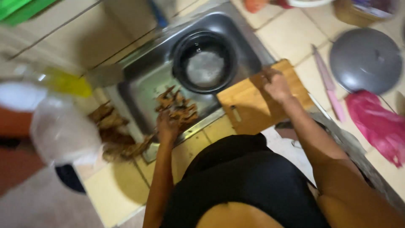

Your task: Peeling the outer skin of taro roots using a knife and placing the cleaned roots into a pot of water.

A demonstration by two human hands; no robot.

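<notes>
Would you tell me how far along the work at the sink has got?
Done: the wooden cutting board lies bare across the sink edge. In hand: the left hand is on the brown scraps; the right hand rests on the board. Left: more scraps remain beside the sink.

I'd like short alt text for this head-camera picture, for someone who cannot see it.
Seen from above, a person's left hand rests on brown scraps in a steel sink, while the right hand touches a wooden cutting board. A black pot sits in the sink; a pink knife lies nearby.
</notes>
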